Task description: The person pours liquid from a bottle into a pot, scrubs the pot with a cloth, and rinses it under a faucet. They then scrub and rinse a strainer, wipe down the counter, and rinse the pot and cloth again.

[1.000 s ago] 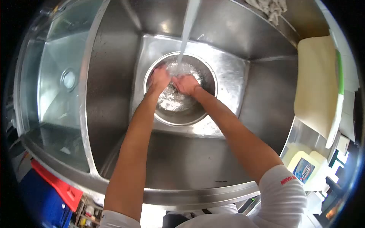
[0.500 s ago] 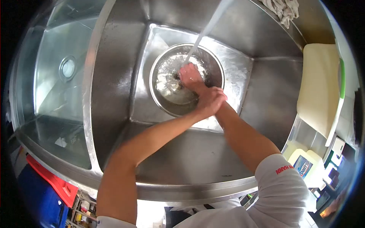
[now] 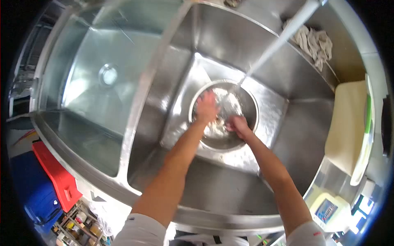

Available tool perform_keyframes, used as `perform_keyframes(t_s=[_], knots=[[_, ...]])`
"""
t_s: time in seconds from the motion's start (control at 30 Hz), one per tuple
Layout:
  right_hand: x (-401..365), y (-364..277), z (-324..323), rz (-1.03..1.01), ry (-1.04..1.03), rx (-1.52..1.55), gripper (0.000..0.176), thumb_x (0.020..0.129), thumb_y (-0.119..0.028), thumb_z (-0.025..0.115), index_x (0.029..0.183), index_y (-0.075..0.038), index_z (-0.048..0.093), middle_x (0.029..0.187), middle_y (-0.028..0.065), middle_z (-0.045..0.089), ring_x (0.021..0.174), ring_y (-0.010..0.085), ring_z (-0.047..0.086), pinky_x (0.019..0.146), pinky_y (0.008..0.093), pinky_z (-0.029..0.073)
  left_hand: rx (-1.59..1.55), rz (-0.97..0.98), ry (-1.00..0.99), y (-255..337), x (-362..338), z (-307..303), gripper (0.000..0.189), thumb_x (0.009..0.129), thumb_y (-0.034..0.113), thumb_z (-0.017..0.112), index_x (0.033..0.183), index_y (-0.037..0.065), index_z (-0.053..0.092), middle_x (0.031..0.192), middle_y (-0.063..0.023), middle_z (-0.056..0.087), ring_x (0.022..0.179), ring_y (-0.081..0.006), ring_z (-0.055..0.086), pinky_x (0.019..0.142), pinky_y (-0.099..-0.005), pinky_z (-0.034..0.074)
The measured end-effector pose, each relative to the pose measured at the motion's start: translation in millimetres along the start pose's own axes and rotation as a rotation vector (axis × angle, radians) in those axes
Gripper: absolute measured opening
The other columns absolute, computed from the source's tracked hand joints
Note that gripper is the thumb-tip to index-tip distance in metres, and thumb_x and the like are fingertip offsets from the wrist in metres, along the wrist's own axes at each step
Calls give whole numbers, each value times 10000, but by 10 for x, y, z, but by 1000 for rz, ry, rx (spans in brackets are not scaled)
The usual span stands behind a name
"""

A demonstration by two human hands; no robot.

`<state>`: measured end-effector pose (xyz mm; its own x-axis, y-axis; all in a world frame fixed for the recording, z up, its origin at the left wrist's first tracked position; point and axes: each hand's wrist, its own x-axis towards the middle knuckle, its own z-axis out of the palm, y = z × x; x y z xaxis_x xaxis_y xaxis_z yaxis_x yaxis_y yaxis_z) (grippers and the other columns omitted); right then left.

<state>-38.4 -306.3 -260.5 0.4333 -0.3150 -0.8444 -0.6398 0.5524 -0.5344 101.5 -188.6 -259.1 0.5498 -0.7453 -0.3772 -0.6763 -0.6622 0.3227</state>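
Observation:
A round metal bowl (image 3: pixel 248 102) with a bright rim stands on the floor of the steel sink (image 3: pixel 230 186). Water (image 3: pixel 279 47) runs down into it in a stream from the upper right, and the surface inside is rippled. My left hand (image 3: pixel 207 107) is over the left part of the bowl, its fingers apart and slightly blurred, holding nothing I can see. At the bowl's right side is my right hand (image 3: pixel 238 124), low by the water; its fingers look bent but are smeared by motion. A small gap separates the two hands.
A second basin (image 3: pixel 94 119) with a drain lies to the left beyond a metal divider. A crumpled cloth (image 3: pixel 314 43) rests on the back right ledge. Pale cutting boards (image 3: pixel 347 127) and a labelled jug (image 3: pixel 328 211) stand at the right. A red lid (image 3: pixel 57 174) is at lower left.
My left hand has let go of my right wrist and moved left over the bowl. My right hand has drawn back to the bowl's right side. The camera view has shifted and turned.

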Motion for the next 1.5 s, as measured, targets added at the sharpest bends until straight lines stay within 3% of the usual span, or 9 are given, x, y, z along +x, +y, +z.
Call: perform_keyframes(t_s=[0.17, 0.3, 0.53, 0.63, 0.7, 0.9, 1.1, 1.3, 1.5], knots=[[-507, -647, -136, 55, -473, 563, 221, 921, -226, 520, 981, -21, 578, 843, 119, 660, 705, 193, 649, 664, 299, 575, -108, 61, -367, 415, -90, -218, 394, 867, 283, 473, 1179, 81, 603, 1470, -124, 304, 1373, -346, 224, 1024, -558, 311], [-836, -1388, 497, -14, -400, 664, 258, 951, -173, 450, 1122, -7, 548, 928, 124, 645, 641, 175, 626, 599, 239, 560, -406, 299, -284, 431, -245, -474, 253, 809, 126, 501, 993, 11, 631, 1008, -198, 602, 994, -358, 564, 838, -460, 459], [-209, -1855, 994, -439, -78, 21, 213, 926, -242, 503, 961, -68, 621, 653, 55, 568, 547, 174, 506, 414, 306, 387, -401, 211, 52, 427, -1394, -2092, 278, 774, 23, 515, 1044, -22, 565, 750, -257, 630, 710, -362, 658, 650, -451, 519], [-432, -1978, 1428, -997, 68, -1250, 374, 935, -375, 452, 870, -35, 591, 787, 201, 613, 744, 409, 557, 727, 448, 478, -225, 96, 154, 387, -1807, -2401, 241, 763, -9, 519, 996, -49, 563, 747, -240, 639, 688, -369, 658, 632, -438, 532], [-309, -2145, 1413, -1062, -226, -1710, 337, 911, -363, 487, 941, -55, 620, 834, 151, 647, 779, 339, 624, 722, 412, 503, -168, 58, 161, 332, -1837, -2264, 198, 757, -12, 539, 948, -49, 574, 745, -188, 656, 671, -328, 671, 612, -403, 546], [255, -2578, 1738, -148, -409, -1734, 452, 871, -474, 551, 1142, -118, 617, 1037, 73, 630, 800, 227, 653, 684, 360, 557, -55, 84, -21, 505, -1958, -1938, 150, 733, 50, 619, 881, 60, 634, 762, -63, 653, 717, -189, 679, 561, -314, 538], [314, -2827, 1991, -90, -618, -1703, 482, 862, -377, 526, 1266, -116, 518, 1164, 128, 571, 938, 252, 618, 746, 398, 548, -61, 48, 46, 498, -1974, -1884, 136, 746, 90, 619, 873, 63, 657, 738, -55, 617, 703, -179, 644, 493, -252, 501], [-144, -2851, 1633, -367, -413, -947, 463, 920, -335, 512, 1300, -72, 474, 1139, 137, 568, 906, 229, 622, 666, 335, 572, -201, -183, -33, 421, -1918, -1975, 168, 711, 25, 632, 867, -38, 616, 796, -118, 640, 763, -211, 659, 561, -273, 538], [-854, -2257, 449, -366, -777, 840, 479, 904, 9, 496, 1366, -13, 371, 1211, 174, 553, 968, 225, 622, 765, 295, 569, -65, 53, 105, 233, -1885, -1781, 81, 702, 66, 635, 728, 108, 699, 770, -62, 653, 754, -210, 669, 612, -326, 544]])
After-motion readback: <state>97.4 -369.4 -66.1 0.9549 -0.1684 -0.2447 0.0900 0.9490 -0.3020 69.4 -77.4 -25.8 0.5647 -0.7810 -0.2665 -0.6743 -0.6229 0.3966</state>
